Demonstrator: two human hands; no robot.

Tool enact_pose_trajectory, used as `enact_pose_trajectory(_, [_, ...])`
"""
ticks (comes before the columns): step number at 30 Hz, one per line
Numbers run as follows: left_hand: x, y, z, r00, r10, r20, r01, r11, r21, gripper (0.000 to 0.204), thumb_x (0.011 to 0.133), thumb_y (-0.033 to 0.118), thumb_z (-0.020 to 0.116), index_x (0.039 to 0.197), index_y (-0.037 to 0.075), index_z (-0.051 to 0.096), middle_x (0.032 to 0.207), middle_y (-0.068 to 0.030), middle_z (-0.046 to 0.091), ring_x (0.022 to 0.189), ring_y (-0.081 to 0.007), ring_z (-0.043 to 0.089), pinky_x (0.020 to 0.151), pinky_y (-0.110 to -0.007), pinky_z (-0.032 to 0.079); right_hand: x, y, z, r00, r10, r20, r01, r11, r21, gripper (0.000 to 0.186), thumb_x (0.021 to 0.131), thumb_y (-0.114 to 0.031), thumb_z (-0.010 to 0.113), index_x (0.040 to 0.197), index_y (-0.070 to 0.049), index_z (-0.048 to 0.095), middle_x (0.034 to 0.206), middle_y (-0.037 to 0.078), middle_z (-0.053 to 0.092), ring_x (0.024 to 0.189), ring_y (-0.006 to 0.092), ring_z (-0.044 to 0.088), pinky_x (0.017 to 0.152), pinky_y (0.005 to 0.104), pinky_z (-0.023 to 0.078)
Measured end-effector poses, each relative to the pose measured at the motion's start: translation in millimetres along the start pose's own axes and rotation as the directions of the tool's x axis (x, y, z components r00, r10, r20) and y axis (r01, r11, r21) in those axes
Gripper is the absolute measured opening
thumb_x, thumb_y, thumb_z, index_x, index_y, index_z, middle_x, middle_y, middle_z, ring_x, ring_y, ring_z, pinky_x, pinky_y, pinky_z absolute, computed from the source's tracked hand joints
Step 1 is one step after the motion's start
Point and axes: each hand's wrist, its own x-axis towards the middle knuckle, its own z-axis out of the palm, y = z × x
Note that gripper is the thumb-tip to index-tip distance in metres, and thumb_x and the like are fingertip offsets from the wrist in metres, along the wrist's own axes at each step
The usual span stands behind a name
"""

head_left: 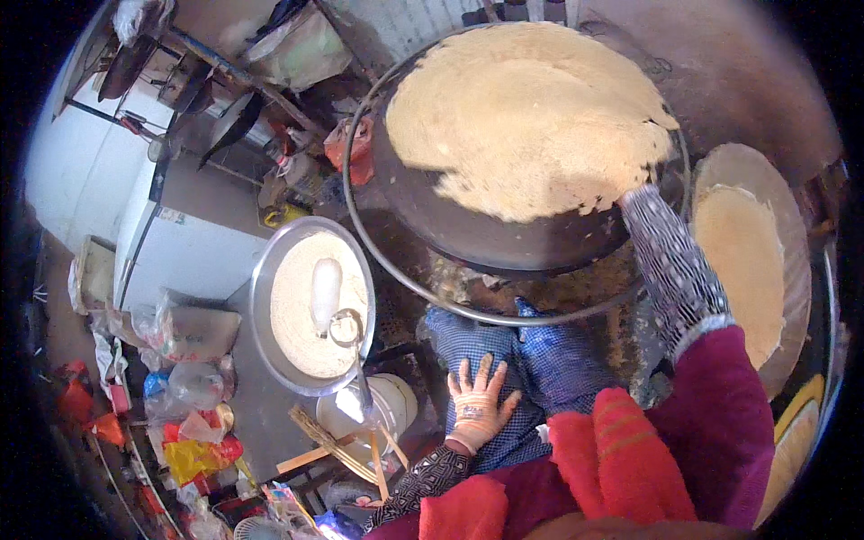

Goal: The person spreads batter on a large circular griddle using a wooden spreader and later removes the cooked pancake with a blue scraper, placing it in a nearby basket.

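A large thin flatbread (pixel 531 117) covers most of a round dark griddle (pixel 504 238), with ragged edges on its near and right sides. My right hand (pixel 627 202) reaches to the flatbread's near right edge. Its patterned oversleeve (pixel 675 265) hides most of the fingers, so their grip is not visible. Fingers spread, my left hand (pixel 479 405) lies flat on my knee in blue checked cloth (pixel 472 346), holding nothing. To its left, a metal basin (pixel 263 346) contains pale batter (pixel 292 279), a whitish oblong thing (pixel 326 286) and a ladle (pixel 363 382).
A metal hoop (pixel 486 317) surrounds the griddle. More flatbread (pixel 738 252) lies on a round brown board (pixel 796 306) at the right. Beneath the basin stand a white bucket (pixel 400 405) and some wooden sticks (pixel 315 436). Plastic bags (pixel 193 387) crowd the left.
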Motion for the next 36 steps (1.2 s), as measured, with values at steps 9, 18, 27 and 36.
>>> enact_pose_trajectory(9, [-9,14,18,0.989,0.143,-0.039,-0.136,0.981,0.14,0.064,0.082,0.046,0.064,0.137,0.016,0.049,0.146,-0.0147,0.038,0.138,-0.0472,0.021,0.108,-0.065,0.02,-387,69,2,0.995,0.096,-0.035,-0.066,0.866,0.495,0.021,0.08,-0.007,0.057,0.1,-0.004,0.061,0.091,0.017,0.066,0.087,0.0353,0.065,0.074,0.0442,0.052])
enact_pose_trajectory(18, [-29,20,37,0.983,0.179,-0.033,-0.168,0.962,0.215,0.061,0.089,0.046,0.057,0.141,0.015,0.044,0.149,-0.0146,0.033,0.139,-0.0466,0.021,0.109,-0.064,0.021,-746,82,113,0.075,0.832,0.55,-0.873,-0.212,0.439,0.026,0.097,-0.025,0.052,0.108,-0.005,0.066,0.092,0.013,0.068,0.082,0.0229,0.064,0.077,0.0335,0.051])
enact_pose_trajectory(27, [1,52,-26,0.852,0.34,-0.398,-0.277,0.938,0.208,0.066,0.093,0.037,0.051,0.145,0.001,0.032,0.149,-0.0253,0.03,0.139,-0.044,0.025,0.112,-0.06,0.017,-755,132,215,0.145,0.871,0.469,-0.957,0.243,-0.156,0.056,0.099,-0.045,0.042,0.148,-0.018,0.035,0.149,0.023,0.035,0.135,0.0396,0.036,0.108,0.0505,0.033])
enact_pose_trajectory(36, [177,-22,-119,0.794,0.109,-0.598,0.037,0.973,0.227,0.065,0.097,0.04,0.045,0.148,0.002,0.028,0.147,-0.0226,0.036,0.138,-0.0417,0.028,0.111,-0.06,0.02,-712,124,182,0.36,0.877,0.319,-0.931,0.357,0.069,0.037,0.096,-0.029,0.052,0.121,-0.003,0.057,0.112,0.021,0.061,0.106,0.0388,0.056,0.089,0.0461,0.045])
